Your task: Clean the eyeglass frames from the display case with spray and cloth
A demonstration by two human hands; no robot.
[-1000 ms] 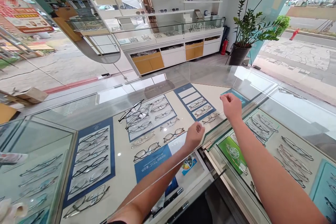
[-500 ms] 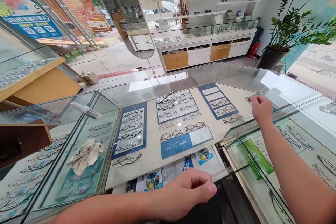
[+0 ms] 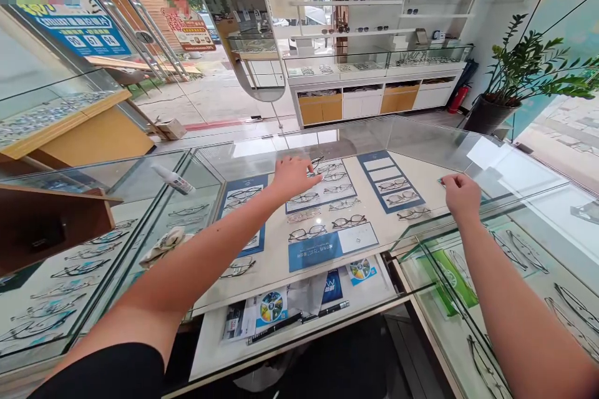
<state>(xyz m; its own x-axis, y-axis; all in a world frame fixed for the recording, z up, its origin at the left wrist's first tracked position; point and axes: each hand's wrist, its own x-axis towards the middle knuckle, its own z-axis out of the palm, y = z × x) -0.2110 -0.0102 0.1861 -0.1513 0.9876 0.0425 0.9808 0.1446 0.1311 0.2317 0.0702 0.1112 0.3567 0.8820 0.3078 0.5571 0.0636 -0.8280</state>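
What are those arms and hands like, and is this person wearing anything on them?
Two bare human hands, no gloves: the left hand and the right hand. I see no watch or bracelet on either wrist. A plain black sleeve covers the upper left arm; no sleeve shows on the right.

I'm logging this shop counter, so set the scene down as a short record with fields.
left hand: over the counter, thumb and fingers apart, beside eyeglasses; contact unclear
right hand: fingers curled, near the counter's right part; any grip unclear
counter: glass-topped case with rows of eyeglasses
drawer: open, holding papers and dark pens
left side: white bottle lying on the glass; pale cloth, partly behind the left arm
background: sunglasses on wall shelves, potted plant, red extinguisher
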